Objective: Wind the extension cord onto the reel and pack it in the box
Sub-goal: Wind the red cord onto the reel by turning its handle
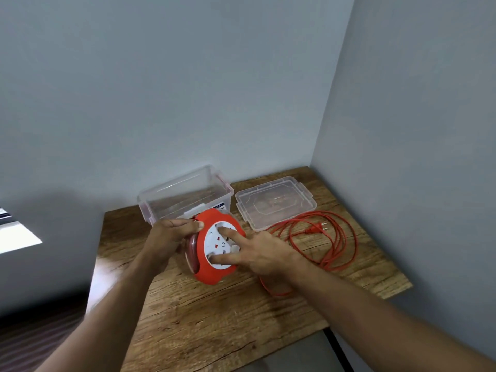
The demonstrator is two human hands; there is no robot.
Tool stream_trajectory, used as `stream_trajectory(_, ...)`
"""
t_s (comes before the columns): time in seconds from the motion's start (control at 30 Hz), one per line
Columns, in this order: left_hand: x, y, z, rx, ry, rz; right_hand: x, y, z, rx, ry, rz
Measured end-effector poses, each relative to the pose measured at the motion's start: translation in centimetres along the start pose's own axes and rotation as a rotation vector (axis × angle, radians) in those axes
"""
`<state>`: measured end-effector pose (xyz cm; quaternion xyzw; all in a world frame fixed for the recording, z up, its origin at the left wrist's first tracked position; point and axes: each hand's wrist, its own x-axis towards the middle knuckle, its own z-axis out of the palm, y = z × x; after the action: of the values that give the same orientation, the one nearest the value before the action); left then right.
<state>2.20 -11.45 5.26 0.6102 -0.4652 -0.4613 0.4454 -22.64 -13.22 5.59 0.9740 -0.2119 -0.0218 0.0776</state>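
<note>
The red reel (208, 272) with a white round centre stands tilted on edge above the wooden table (214, 318). My left hand (166, 237) grips its left rim and back. The fingers of my right hand (257, 251) press on the white centre disc. A loose red extension cord (338, 237) lies in coils on the table to the right, its plug (316, 229) on top of the loops. One strand runs under my right forearm toward the reel. The clear plastic box (185, 194) stands open behind the reel.
The clear lid (276, 202) lies flat to the right of the box, near the wall corner. Grey walls close the table at the back and right. The table's left and front edges drop off to the floor.
</note>
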Motion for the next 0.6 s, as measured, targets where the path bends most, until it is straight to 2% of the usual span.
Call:
stream_trajectory(0.2, -0.1, -0.1, 0.1, 0.002, -0.023, 0.001, 1.4, 0.5, -1.2, -0.041, -0.063, -0.033)
stream_trajectory(0.3, -0.4, 0.1, 0.2, -0.017, -0.011, 0.025, 1.4, 0.3, -0.8, -0.09, -0.01, 0.0)
stream_trajectory(0.37, -0.5, 0.2, 0.3, -0.024, -0.031, 0.044, 1.3, -0.3, 0.4, -0.031, 0.111, 0.121)
stream_trajectory(0.4, -0.6, 0.2, 0.4, -0.024, -0.043, 0.052, 1.3, -0.8, 1.1, 0.047, 0.182, 0.251)
stream_trajectory(0.47, -1.0, 0.0, 0.7, -0.05, -0.064, 0.063, 1.7, -2.4, 1.8, 0.364, 0.308, 0.656)
stream_trajectory(0.53, -1.6, -0.2, 1.2, -0.093, -0.102, 0.068, 3.0, -4.3, 1.8, 0.978, 0.41, 1.1)
stream_trajectory(0.6, -2.0, -0.6, 1.7, -0.096, -0.122, 0.081, 4.3, -5.3, 1.2, 1.662, 0.477, 1.406)
